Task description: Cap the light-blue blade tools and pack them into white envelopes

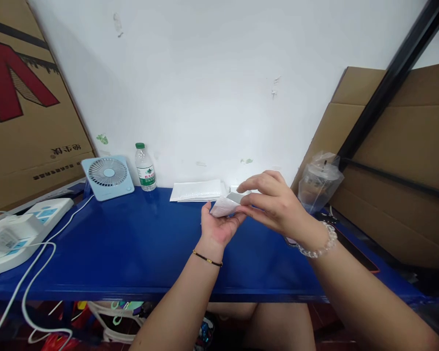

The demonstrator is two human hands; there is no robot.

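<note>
My left hand (221, 228) is turned palm up, its thumb and fingers around the lower part of a small white pouch (223, 206). My right hand (272, 201) comes over from the right, with its fingertips closed on the upper right end of the pouch. A flat greyish surface (235, 197) shows at that end; whether it is the pouch's inside or a separate piece I cannot tell. Both hands are raised above the blue table (139, 243). Behind them, a small stack of white padded envelopes (197, 189) lies against the wall.
At the left stand a light blue fan (109, 176), a water bottle (145, 168) and a white power strip (25, 234) with trailing cables. A plastic-wrapped cup (319, 183) stands at the right, near cardboard (395, 170). A dark mat (354, 248) lies partly under my right forearm.
</note>
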